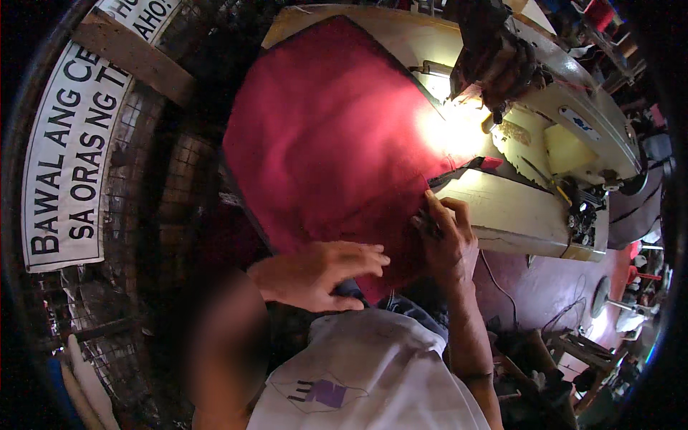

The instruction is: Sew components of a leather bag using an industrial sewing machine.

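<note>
From my distant post, I see the red cloth (322, 129) stretching near to far, left of my right hand (453, 236), whose narrow grip pinches its edge nearer the sewing machine (580, 100), my left hand (319, 276) loosely spread at the near edge, bare bench (523, 209) rightward.

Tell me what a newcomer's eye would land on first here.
First, the large deep-red cloth across the upper middle, its right side washed by a bright glow under the sewing machine at upper right. Next, the white sign with bold black lettering at far left. Then the hands: the right hand at the cloth's lower right edge, the open left hand over its lower part.
</note>
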Demonstrator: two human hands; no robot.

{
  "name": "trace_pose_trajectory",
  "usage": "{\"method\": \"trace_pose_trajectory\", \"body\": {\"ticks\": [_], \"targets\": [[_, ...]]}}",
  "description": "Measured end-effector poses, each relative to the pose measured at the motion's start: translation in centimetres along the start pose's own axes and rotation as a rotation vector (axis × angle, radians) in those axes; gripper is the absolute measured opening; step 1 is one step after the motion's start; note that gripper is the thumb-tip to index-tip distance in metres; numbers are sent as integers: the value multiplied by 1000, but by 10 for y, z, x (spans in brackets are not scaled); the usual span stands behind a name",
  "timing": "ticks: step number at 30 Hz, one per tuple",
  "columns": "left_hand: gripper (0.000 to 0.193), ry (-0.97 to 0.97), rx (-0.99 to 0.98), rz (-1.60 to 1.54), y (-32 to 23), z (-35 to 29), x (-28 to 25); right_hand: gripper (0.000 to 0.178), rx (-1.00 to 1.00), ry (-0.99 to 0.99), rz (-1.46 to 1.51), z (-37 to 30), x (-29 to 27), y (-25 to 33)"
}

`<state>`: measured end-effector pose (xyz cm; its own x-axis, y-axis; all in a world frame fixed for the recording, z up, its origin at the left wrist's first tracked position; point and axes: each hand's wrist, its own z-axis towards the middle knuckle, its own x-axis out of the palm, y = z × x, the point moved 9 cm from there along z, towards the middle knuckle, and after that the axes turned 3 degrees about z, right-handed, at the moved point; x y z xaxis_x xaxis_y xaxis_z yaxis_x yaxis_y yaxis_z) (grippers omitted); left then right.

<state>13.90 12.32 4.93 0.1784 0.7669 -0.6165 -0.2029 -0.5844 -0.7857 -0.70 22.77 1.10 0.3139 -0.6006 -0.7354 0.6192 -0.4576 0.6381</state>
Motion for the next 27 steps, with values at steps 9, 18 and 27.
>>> {"method": "trace_pose_trajectory", "body": {"ticks": [9, 18, 27], "targets": [[52, -539, -469, 916, 131, 14, -112, 38, 54, -58, 116, 0, -3, 2], [50, -478, -403, 866, 135, 40, -115, 36, 29, -75, 195, -8, -7, -5], [29, -224, 256, 461, 43, 108, -51, 47, 24, -88, 142, -12, -1, -3]]}}
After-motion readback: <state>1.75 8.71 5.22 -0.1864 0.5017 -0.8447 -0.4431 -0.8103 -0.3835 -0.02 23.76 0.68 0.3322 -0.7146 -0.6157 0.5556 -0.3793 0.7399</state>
